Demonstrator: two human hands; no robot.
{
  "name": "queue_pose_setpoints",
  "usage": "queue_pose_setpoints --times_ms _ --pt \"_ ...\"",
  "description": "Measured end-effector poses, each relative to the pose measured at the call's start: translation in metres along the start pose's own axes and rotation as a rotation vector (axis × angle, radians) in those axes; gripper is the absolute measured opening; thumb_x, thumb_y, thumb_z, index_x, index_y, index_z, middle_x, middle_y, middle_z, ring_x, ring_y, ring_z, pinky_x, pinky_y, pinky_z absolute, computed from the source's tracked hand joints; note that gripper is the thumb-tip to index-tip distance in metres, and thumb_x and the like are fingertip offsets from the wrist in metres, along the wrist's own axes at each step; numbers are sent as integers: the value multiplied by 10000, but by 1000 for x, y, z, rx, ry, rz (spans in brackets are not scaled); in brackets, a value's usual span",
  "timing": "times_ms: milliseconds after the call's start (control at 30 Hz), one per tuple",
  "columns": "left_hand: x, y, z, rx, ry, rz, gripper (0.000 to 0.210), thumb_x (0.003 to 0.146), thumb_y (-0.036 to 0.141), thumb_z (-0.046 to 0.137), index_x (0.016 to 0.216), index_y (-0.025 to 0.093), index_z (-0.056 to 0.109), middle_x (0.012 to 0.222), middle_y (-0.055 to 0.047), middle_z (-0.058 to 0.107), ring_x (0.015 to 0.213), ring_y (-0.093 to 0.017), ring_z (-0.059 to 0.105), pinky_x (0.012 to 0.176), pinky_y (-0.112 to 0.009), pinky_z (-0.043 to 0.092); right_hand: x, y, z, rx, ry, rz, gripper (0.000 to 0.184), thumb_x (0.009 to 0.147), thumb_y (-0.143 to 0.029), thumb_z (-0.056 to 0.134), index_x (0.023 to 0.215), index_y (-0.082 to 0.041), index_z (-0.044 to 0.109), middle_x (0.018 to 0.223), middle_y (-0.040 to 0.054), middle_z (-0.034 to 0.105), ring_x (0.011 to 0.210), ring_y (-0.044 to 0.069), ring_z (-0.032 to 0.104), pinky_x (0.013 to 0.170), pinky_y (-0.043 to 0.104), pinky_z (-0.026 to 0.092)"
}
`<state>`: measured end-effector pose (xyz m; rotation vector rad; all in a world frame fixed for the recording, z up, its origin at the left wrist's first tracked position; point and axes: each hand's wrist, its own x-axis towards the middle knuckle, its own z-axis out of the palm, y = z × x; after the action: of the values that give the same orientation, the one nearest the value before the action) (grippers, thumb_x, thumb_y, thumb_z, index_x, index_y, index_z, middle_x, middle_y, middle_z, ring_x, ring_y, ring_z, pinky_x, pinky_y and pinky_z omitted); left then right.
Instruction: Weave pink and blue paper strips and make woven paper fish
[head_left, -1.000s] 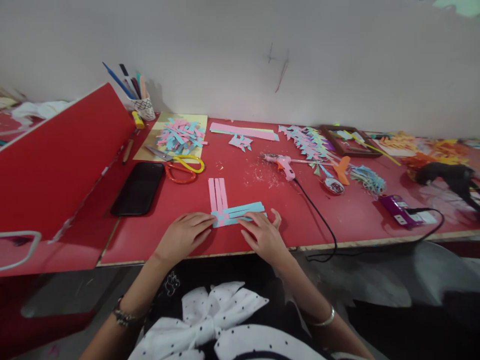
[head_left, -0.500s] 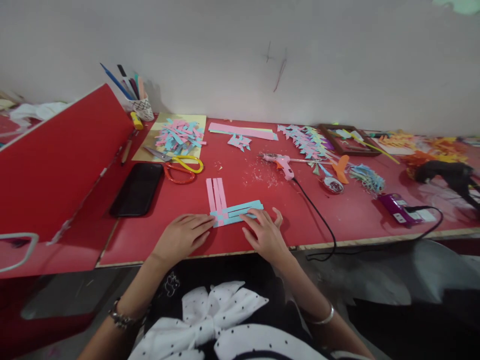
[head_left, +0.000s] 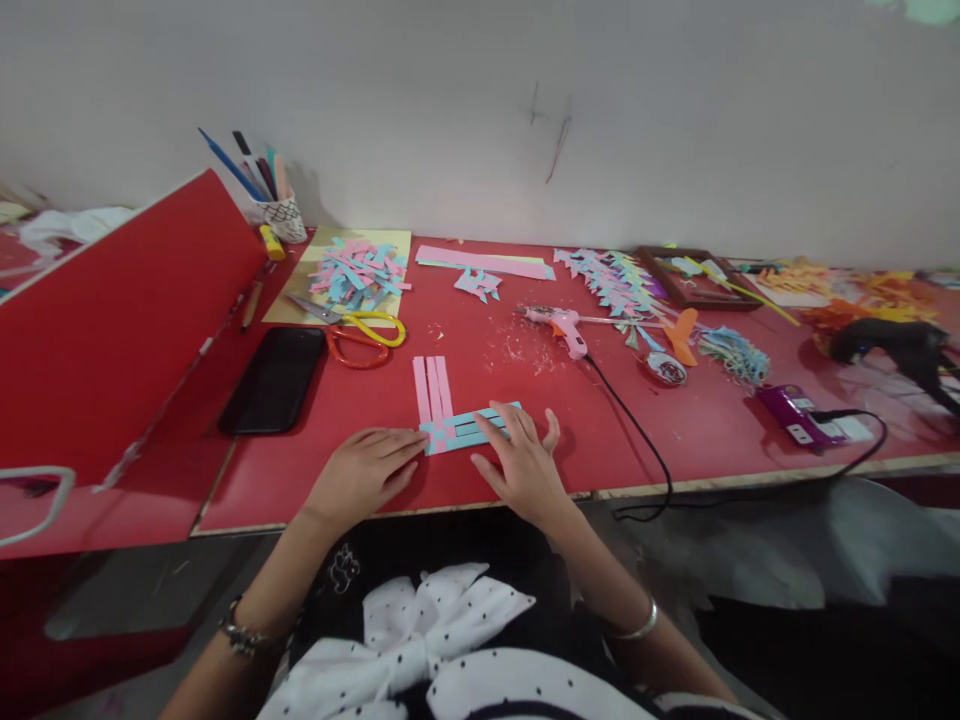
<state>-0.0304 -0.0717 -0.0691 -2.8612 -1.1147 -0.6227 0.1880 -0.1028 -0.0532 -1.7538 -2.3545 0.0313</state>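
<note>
Pink paper strips [head_left: 433, 388] point away from me and cross blue paper strips [head_left: 469, 437] that run to the right; where they meet, they form a small woven check. My left hand [head_left: 369, 472] lies flat on the table, its fingertips on the left edge of the woven corner. Over the blue strips, my right hand [head_left: 521, 455] has its fingers spread, the fingertips resting on or just above the paper. Neither hand is closed around anything.
Behind lie scissors [head_left: 360, 338], a phone [head_left: 273, 382] and a pile of cut paper pieces [head_left: 360, 272]. A pink glue gun [head_left: 566, 328] with a trailing black cord [head_left: 634, 425] is at centre right. A red board [head_left: 120, 330] leans at the left.
My right hand has slid slightly left along the blue strips, its fingers a little more stretched. My left hand has stayed nearly in place.
</note>
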Motion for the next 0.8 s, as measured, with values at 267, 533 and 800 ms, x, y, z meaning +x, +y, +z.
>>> queue_pose_setpoints --times_ms 267,533,800 --pt "1 2 -1 -41 -63 -70 337 835 243 346 1014 224 631 989 -45 677 897 -160 612 808 -312 484 2 -1 8 -90 -20 21 473 850 -462 333 1261 -252 435 1353 112 374 1222 318 309 966 588 105" --pt "1 3 0 -43 -27 -72 343 832 236 331 977 218 640 954 -54 679 876 -163 611 785 -307 491 0 0 7 -68 -25 32 465 856 -450 327 1250 -233 445 1335 122 394 1209 308 334 969 575 117" --pt "3 1 1 -56 -30 -151 383 860 361 328 1094 160 554 1043 -103 621 927 -183 590 774 -303 494 11 -3 0 93 -35 -9 499 824 -422 401 1274 -209 396 1311 106 428 1206 252 352 1004 533 73"
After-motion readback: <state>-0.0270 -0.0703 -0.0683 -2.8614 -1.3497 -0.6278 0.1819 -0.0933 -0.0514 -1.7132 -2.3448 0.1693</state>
